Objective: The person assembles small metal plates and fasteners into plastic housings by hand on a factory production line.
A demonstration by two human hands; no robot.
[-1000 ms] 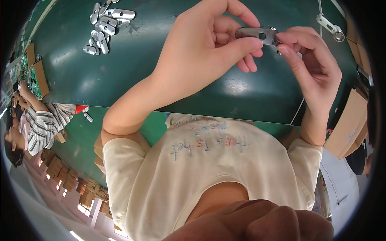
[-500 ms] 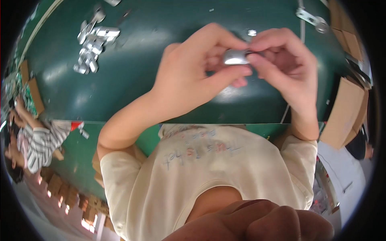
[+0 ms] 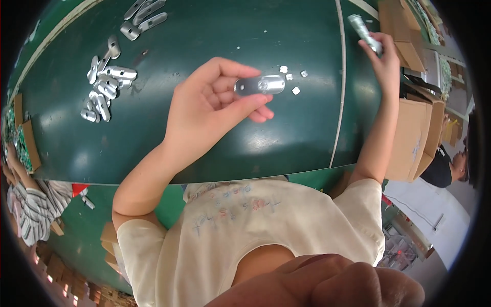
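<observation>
My left hand (image 3: 209,97) is closed over the middle of the table, pinching a silver oblong metal piece (image 3: 275,85) between thumb and fingers. The piece has rounded ends and a small hole near one end. At the far right, my right hand (image 3: 384,56) is closed around the near end of a long silver metal piece (image 3: 357,23), which is slightly blurred. Just right of the left hand's piece lie several small, pale, shiny squarish bits (image 3: 295,90).
A pile of silver metal pieces (image 3: 106,87) lies on the green table (image 3: 245,148) at the left, with more pieces (image 3: 152,22) beyond. Cardboard boxes (image 3: 409,133) stand along the right edge. Other people are at the far left and right; one wears a striped shirt (image 3: 38,210).
My hands have come apart. The right hand has moved to the far right and taken hold of a long silver piece. The left still holds its silver piece, now turned to show its face.
</observation>
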